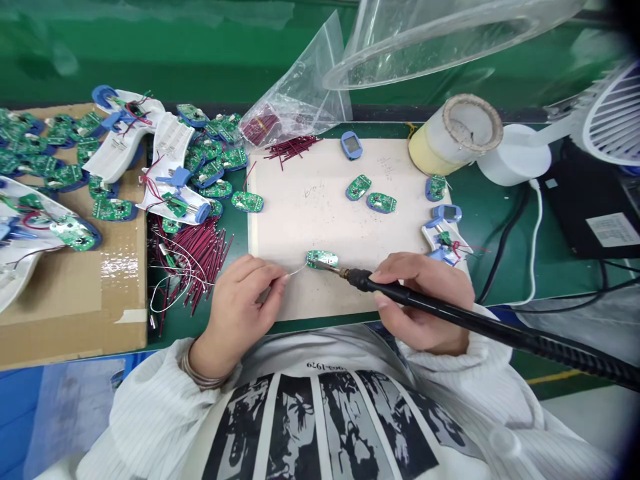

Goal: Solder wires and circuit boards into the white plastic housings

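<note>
A green circuit board [327,256] lies near the front of a pale work sheet [310,220]. My right hand [425,300] grips a black soldering iron [395,291], its metal tip resting at the board's left part. From the left, my left hand [250,293] pinches a thin strand of solder wire [299,270] between thumb and forefinger. The strand's far end reaches the board near the iron's tip; whether they touch is too small to tell. Beyond, two more boards [382,202] lie on the sheet, with another board [247,201] at its left edge.
Left of the sheet are a pile of dark red wires [195,257], white plastic housings [167,153] and a cardboard sheet [120,267] bearing several boards. A plastic bag [305,87] hangs behind. To the right stand a yellowish cup [435,147], a white fan [610,113] and cables [537,247].
</note>
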Available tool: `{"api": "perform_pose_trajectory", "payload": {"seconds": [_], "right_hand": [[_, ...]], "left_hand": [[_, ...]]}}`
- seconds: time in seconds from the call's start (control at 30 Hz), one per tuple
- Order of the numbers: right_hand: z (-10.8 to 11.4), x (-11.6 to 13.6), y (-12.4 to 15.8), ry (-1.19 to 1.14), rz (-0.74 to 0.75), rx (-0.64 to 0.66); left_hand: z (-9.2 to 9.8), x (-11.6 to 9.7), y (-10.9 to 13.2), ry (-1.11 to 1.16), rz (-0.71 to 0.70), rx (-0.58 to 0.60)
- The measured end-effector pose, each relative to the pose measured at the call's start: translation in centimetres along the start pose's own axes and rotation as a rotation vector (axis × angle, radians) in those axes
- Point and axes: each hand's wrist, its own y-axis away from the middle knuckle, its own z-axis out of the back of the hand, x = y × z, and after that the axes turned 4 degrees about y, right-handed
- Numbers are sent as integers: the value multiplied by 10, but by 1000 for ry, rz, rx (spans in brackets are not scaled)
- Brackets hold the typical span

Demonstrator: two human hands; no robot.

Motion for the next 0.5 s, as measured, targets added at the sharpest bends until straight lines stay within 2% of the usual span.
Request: {"api": "perform_pose_trajectory", "payload": {"seconds": [0.5], "right_hand": [[-2, 1, -1, 12, 95, 1]], "left_hand": [[-1, 0, -1, -24, 10, 6]]}}
